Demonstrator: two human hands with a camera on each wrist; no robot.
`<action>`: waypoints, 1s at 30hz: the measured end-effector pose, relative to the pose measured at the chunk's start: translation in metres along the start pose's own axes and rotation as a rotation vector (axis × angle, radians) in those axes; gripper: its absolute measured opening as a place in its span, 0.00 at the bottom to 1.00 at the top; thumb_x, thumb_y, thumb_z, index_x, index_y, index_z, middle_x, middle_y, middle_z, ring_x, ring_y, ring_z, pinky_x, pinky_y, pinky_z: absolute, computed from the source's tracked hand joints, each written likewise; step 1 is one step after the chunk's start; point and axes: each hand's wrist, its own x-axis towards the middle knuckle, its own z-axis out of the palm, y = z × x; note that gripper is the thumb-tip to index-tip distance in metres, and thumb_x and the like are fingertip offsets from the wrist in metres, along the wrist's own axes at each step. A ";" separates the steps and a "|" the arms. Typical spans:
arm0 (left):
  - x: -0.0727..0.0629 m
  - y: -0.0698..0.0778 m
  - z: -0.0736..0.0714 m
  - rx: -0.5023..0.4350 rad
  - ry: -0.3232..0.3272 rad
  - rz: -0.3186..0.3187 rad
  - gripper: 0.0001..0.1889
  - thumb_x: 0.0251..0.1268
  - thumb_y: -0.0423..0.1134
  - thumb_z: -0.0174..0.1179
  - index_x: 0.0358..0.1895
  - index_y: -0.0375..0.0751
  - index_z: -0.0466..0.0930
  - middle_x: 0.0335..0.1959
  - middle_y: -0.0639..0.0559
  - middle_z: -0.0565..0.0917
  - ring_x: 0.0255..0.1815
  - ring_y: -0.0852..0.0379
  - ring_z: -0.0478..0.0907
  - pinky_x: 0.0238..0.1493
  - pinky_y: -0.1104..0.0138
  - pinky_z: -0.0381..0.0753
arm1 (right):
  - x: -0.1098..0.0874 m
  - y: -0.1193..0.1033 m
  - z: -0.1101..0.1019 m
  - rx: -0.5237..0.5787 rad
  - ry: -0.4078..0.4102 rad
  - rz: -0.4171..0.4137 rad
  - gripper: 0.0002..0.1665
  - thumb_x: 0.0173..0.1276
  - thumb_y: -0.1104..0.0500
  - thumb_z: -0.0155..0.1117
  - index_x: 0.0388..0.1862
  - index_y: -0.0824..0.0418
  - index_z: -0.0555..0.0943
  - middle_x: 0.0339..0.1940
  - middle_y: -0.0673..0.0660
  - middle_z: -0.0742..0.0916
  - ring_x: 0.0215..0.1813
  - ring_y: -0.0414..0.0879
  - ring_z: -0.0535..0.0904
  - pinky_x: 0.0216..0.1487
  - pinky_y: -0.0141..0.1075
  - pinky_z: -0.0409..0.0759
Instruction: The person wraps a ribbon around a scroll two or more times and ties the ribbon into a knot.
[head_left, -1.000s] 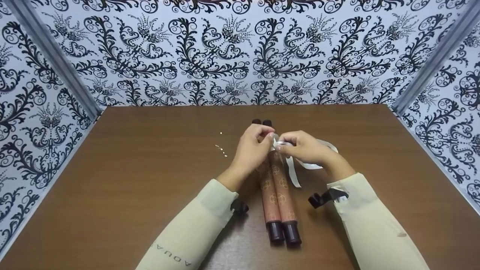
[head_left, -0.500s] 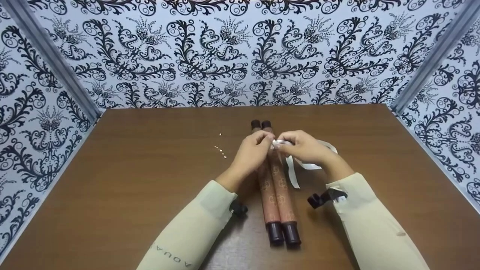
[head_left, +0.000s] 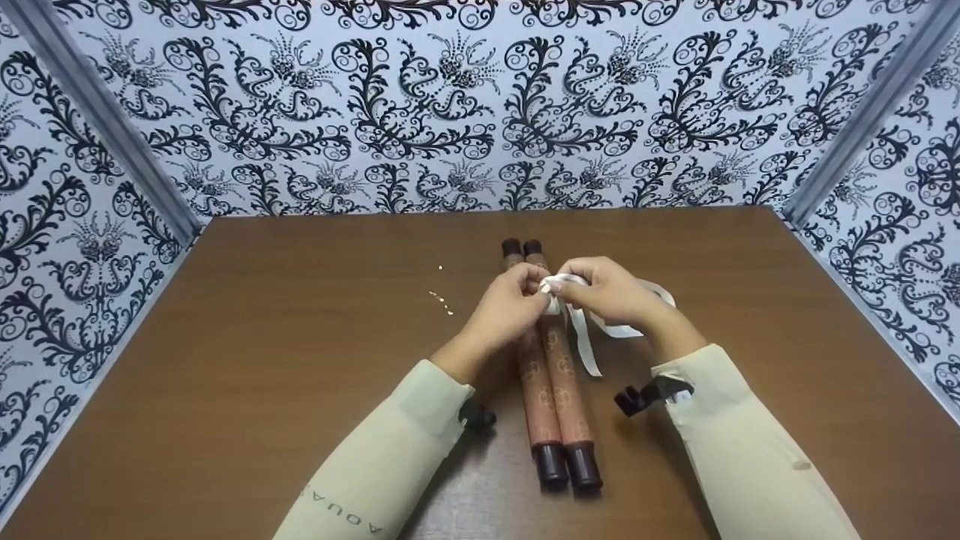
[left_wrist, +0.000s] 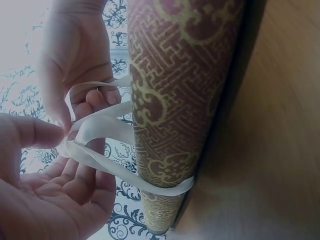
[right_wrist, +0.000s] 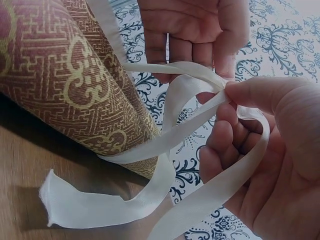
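A brocade scroll (head_left: 559,375), rolled from both sides into two parallel rolls with dark end knobs, lies lengthwise on the table. White ribbon (right_wrist: 95,205) loops round it toward its far half, seen against the gold pattern in both wrist views. My left hand (head_left: 506,304) pinches the gathered ribbon between thumb and finger, just above the rolls. Close on its right, my right hand (head_left: 611,289) pinches a ribbon loop between thumb and curled fingers. A loose ribbon tail hangs on the scroll's right, and more ribbon curves behind the right wrist. The exact knotting is partly hidden by fingers.
The brown wooden table (head_left: 300,360) reaches back to walls covered in black-and-white scrollwork paper (head_left: 427,97). Several small pale specks (head_left: 442,300) show on the table left of the hands. Black straps with cameras (head_left: 637,400) sit at both sleeve cuffs.
The fingers of both hands have shifted slightly, and a larger ribbon loop now shows between them. My left hand has dropped a little toward me. The scroll stays in place.
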 end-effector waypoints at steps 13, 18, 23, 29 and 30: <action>0.000 -0.002 0.000 -0.005 -0.038 0.033 0.18 0.61 0.20 0.58 0.54 0.33 0.80 0.37 0.50 0.82 0.36 0.60 0.76 0.38 0.74 0.76 | 0.001 0.000 0.001 -0.017 0.007 0.029 0.13 0.76 0.55 0.65 0.37 0.65 0.84 0.24 0.49 0.80 0.29 0.40 0.75 0.32 0.30 0.74; 0.001 -0.003 0.001 -0.015 -0.021 0.030 0.16 0.62 0.21 0.61 0.53 0.34 0.81 0.39 0.47 0.84 0.37 0.61 0.77 0.39 0.73 0.78 | 0.001 0.000 0.002 -0.006 -0.004 0.040 0.12 0.76 0.55 0.65 0.37 0.63 0.84 0.24 0.49 0.80 0.28 0.40 0.74 0.29 0.29 0.72; 0.000 -0.003 0.001 -0.020 0.003 0.025 0.15 0.64 0.25 0.64 0.53 0.35 0.82 0.43 0.45 0.85 0.41 0.59 0.80 0.43 0.71 0.81 | 0.001 0.000 0.002 0.002 -0.004 0.052 0.10 0.75 0.55 0.65 0.37 0.61 0.84 0.24 0.49 0.80 0.27 0.40 0.73 0.27 0.28 0.71; -0.001 -0.002 0.000 0.013 0.081 0.015 0.13 0.60 0.29 0.68 0.47 0.37 0.80 0.40 0.49 0.82 0.41 0.59 0.78 0.45 0.71 0.79 | 0.001 0.000 0.003 0.017 -0.002 0.057 0.12 0.76 0.55 0.64 0.38 0.63 0.84 0.23 0.48 0.80 0.25 0.39 0.73 0.26 0.28 0.70; -0.001 -0.001 -0.001 0.026 0.092 0.008 0.11 0.60 0.30 0.69 0.44 0.39 0.79 0.38 0.51 0.80 0.39 0.59 0.76 0.43 0.71 0.77 | 0.001 0.000 0.003 0.021 -0.002 0.055 0.12 0.76 0.56 0.63 0.38 0.65 0.84 0.23 0.48 0.79 0.25 0.39 0.73 0.27 0.28 0.70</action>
